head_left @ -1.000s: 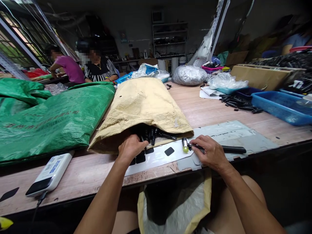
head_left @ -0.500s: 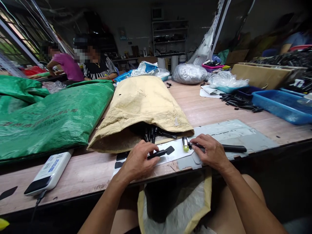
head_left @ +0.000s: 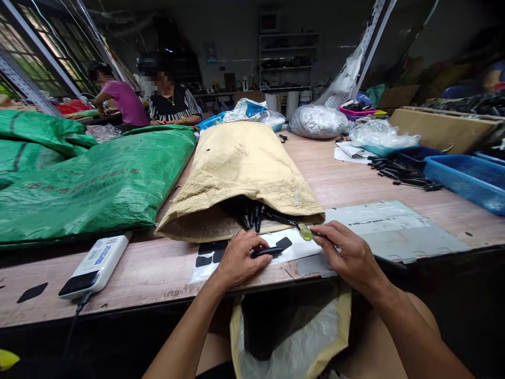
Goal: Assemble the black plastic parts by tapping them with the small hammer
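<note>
My left hand [head_left: 241,259] rests at the table's front edge, its fingers closed around a slim black pen-like part [head_left: 269,251] lying nearly level over a white sheet [head_left: 294,247]. One black rounded patch [head_left: 283,242] sits just beyond the part's tip. To the right, my right hand [head_left: 351,251] grips a hammer with a yellow-green face [head_left: 306,233], its dark handle running back under the palm and wrist. The hammer's head is just above the sheet, apart from the black part. Behind both hands, an open tan sack [head_left: 252,163] shows several similar black parts [head_left: 256,216] in its mouth.
A green sack [head_left: 98,184] and a white power bank-like device [head_left: 97,266] with a cable are at left. A grey board [head_left: 410,237] lies at right, with loose black parts [head_left: 406,173] and a blue tray [head_left: 465,176] beyond. Another open sack [head_left: 345,326] hangs below the edge.
The hammer has tilted: its yellow-green face now shows more and the handle's end has dropped. My left hand keeps the black part. The whole view has shifted slightly left.
</note>
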Action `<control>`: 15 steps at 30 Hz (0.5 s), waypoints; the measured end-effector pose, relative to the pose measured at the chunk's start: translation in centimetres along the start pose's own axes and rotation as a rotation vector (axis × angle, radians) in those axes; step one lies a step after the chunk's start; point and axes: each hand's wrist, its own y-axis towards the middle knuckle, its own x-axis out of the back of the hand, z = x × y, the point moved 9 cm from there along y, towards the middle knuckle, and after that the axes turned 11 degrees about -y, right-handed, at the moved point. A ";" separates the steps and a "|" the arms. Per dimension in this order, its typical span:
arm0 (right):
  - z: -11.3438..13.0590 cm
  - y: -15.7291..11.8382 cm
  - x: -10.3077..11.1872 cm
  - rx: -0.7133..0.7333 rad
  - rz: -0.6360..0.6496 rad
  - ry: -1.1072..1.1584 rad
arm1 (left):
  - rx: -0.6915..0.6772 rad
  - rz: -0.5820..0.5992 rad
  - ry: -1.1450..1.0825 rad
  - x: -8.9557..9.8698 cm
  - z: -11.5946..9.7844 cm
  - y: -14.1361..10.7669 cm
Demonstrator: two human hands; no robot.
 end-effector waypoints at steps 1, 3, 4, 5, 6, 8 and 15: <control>1.0 0.1 -0.1 0.001 -0.003 0.057 | 0.004 -0.005 -0.008 0.0 0.1 0.0; 2.9 0.4 -0.4 0.004 -0.001 0.142 | 0.005 -0.010 -0.023 0.0 0.1 -0.1; 3.6 0.5 -0.6 0.006 -0.001 0.168 | 0.004 -0.011 -0.030 0.0 0.2 -0.1; 4.3 0.6 -0.8 0.009 -0.001 0.185 | 0.003 -0.010 -0.035 0.0 0.2 -0.1; 4.8 0.7 -0.9 0.011 -0.001 0.193 | 0.003 -0.007 -0.040 0.0 0.2 -0.1; 5.7 1.1 -0.9 0.021 -0.003 0.194 | 0.010 0.003 -0.050 -0.1 0.4 -0.1; 8.1 1.6 -1.1 0.101 0.019 0.152 | 0.003 0.000 -0.086 0.1 0.8 0.1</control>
